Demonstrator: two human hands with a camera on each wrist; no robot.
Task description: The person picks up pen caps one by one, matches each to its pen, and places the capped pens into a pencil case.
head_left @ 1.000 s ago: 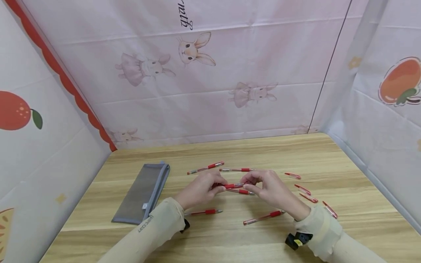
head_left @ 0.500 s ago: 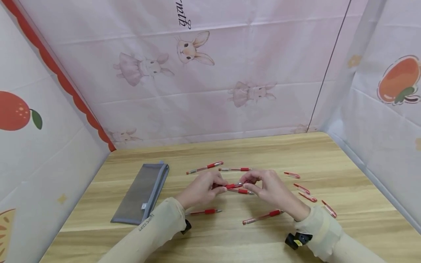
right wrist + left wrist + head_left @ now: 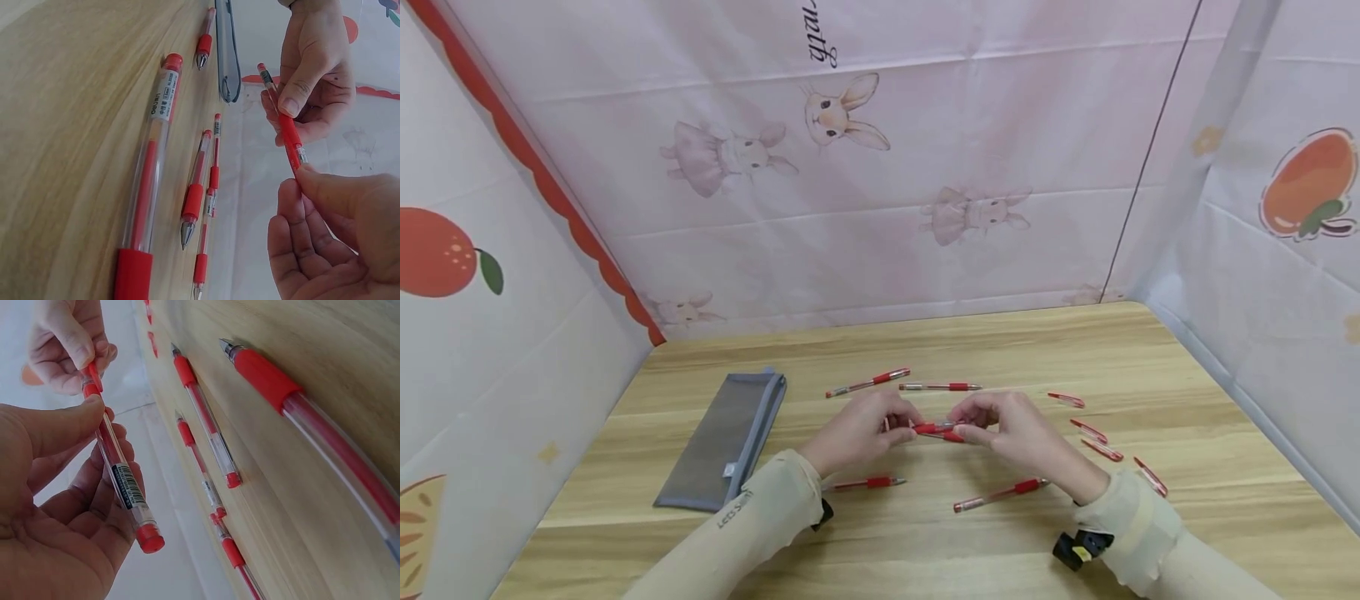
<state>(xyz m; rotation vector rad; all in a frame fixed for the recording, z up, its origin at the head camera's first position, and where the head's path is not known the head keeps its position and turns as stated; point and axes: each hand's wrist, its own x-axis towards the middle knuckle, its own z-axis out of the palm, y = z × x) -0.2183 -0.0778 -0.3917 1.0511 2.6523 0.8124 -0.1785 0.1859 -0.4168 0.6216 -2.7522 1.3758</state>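
Observation:
Between my two hands is a gel pen (image 3: 115, 450) with a clear barrel, red grip and red end plug. My left hand (image 3: 859, 429) pinches it by the red grip, thumb on top, and the barrel runs back over the curled fingers. At the tip end, thumb and forefinger of my right hand (image 3: 1026, 433) pinch a red pen cap (image 3: 95, 377). The cap lies along the pen's tip, partly hidden by the fingers. Just beneath the hands another uncapped red pen (image 3: 942, 436) rests on the table.
More uncapped red pens lie around: a back-left pen (image 3: 868, 382), a back pen (image 3: 938, 387), a front-left pen (image 3: 868, 483) and a front-right pen (image 3: 998, 497). Several loose red caps (image 3: 1102, 450) are on the right. A grey mesh zip pouch (image 3: 715, 437) lies left on the wooden table (image 3: 880, 567).
Both hands stay nearly in place. The held pen has dipped slightly, and my right fingers have shifted a little lower, covering more of the pen beneath.

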